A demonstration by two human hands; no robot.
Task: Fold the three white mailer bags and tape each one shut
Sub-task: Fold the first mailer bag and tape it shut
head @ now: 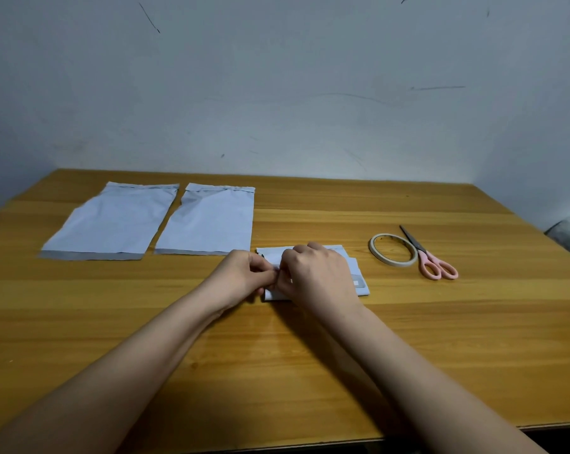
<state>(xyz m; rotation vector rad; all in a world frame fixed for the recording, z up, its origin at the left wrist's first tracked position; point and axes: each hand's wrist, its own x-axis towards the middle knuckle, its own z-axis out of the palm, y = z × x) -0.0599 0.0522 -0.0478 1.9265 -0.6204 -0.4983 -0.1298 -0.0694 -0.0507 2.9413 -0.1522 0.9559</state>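
Taping the first folded bag shut

I'm pinching at the left end of the folded mailer bag (313,273) with both grips, left hand (244,276) and right hand (316,273) curled and meeting fingertip to fingertip. Its long axis is running left-right directly under them; the tape roll (393,249) is lying right, nearer my right hand; two flat bags (159,221) are waiting far-left.

Two bare forearms are seen, sleeveless up to the frame edge at 6 o'clock; left hand (244,276) and right hand (316,273) are ungloved.
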